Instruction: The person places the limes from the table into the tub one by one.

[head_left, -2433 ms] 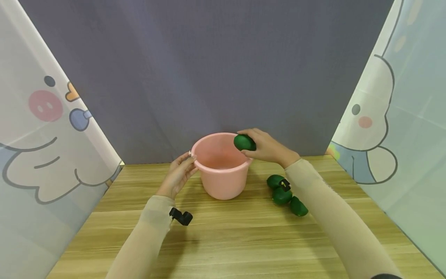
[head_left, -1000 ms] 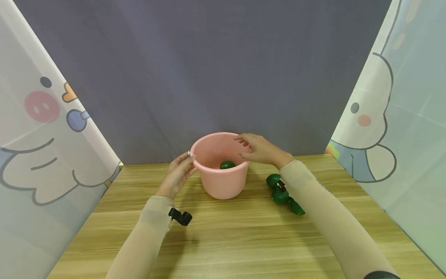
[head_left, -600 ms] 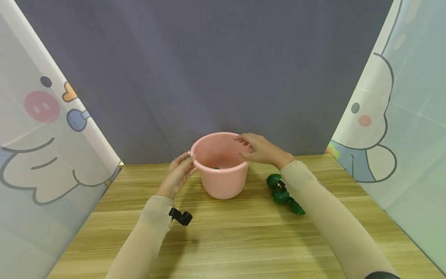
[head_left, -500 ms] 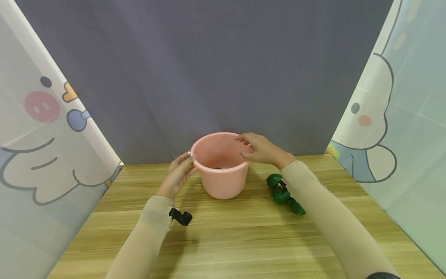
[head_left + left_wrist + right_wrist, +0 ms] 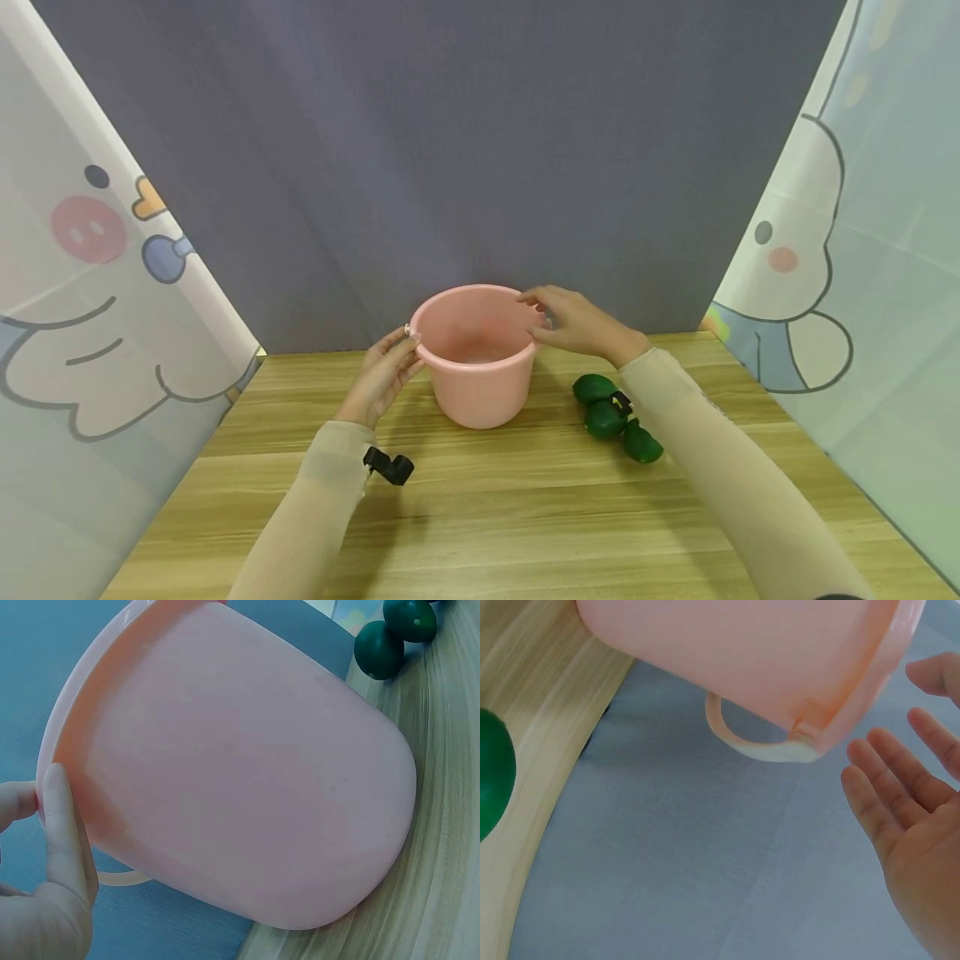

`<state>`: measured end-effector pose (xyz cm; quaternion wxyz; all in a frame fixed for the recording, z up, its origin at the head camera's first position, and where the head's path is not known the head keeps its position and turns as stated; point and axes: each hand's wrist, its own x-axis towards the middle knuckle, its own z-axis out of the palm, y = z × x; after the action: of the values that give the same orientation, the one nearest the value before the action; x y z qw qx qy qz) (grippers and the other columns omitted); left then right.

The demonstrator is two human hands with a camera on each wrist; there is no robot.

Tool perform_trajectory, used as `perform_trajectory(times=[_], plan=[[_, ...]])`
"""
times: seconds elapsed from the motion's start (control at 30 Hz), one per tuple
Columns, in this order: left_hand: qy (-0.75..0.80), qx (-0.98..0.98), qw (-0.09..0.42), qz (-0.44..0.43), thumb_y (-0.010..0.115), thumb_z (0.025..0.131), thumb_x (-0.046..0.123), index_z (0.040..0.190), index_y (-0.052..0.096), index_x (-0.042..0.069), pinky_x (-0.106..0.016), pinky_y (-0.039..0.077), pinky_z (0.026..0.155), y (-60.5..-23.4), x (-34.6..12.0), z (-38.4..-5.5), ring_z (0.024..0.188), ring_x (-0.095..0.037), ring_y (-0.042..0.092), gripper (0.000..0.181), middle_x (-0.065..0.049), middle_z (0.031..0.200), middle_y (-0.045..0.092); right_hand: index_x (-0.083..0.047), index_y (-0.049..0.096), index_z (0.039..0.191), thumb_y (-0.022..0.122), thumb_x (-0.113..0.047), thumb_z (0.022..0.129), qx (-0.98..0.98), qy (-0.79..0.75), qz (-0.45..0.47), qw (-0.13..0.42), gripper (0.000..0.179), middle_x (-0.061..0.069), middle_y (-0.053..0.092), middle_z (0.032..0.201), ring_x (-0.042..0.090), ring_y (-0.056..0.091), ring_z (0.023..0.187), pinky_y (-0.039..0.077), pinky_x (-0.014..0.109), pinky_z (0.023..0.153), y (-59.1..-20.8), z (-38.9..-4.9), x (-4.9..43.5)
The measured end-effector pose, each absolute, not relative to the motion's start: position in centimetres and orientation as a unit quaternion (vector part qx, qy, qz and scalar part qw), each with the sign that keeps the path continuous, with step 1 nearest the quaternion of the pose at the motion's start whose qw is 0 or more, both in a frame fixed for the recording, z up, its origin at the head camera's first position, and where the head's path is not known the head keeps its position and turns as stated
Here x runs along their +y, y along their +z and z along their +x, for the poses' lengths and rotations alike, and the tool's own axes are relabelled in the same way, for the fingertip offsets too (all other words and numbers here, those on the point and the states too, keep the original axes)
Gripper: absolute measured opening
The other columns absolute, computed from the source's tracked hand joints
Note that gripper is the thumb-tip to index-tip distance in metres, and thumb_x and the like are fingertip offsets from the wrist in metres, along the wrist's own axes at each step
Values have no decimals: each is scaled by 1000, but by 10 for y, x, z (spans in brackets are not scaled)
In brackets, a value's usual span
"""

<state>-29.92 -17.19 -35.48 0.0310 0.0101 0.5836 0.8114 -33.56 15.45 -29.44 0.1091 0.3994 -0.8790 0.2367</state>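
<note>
A pink plastic bucket (image 5: pixel 483 392) stands upright on the wooden table. My left hand (image 5: pixel 381 379) pinches its left rim, thumb on one side and fingers on the other, as the left wrist view also shows. At the opposite rim, my right hand (image 5: pixel 573 321) hovers with loosely bent fingers and holds nothing. The right wrist view shows that palm (image 5: pixel 930 855) bare beside the rim. Three glossy dark green fruits, oval like avocados, lie right of the bucket: a rear one (image 5: pixel 594 388), a middle one (image 5: pixel 604 419) and a front one (image 5: pixel 642 442). The bucket's front wall hides part of its floor.
A grey cloth panel (image 5: pixel 450 150) rises right behind the bucket. Cartoon-printed sheets flank the wooden table (image 5: pixel 495 517) on the left (image 5: pixel 90 333) and right (image 5: pixel 885 275). A looped handle (image 5: pixel 757 748) hangs from the bucket's rim.
My right hand has let go of a green fruit over the bucket; it dropped in and rolled out of sight. That hand has since shifted slightly right. My left hand stays on the rim.
</note>
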Motion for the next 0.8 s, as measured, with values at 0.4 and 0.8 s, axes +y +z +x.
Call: perform_trajectory(times=[0.4, 0.8], plan=[[810, 586, 33, 4, 63, 102, 17, 160, 13, 4, -16, 56, 87, -354, -174, -297, 87, -7, 61, 78, -18, 133, 45, -3, 55, 138, 68, -24, 98, -879, 238, 399, 107, 47, 14, 59, 130, 28, 58, 117, 52, 49, 100, -298, -329, 173], [810, 586, 37, 6, 63, 102, 18, 160, 12, 5, -16, 55, 88, -354, -173, -298, 89, -8, 60, 79, -20, 138, 41, -1, 53, 140, 67, -18, 98, -891, 241, 372, 98, 47, 19, 56, 135, 38, 56, 120, 53, 52, 98, -309, -322, 200]])
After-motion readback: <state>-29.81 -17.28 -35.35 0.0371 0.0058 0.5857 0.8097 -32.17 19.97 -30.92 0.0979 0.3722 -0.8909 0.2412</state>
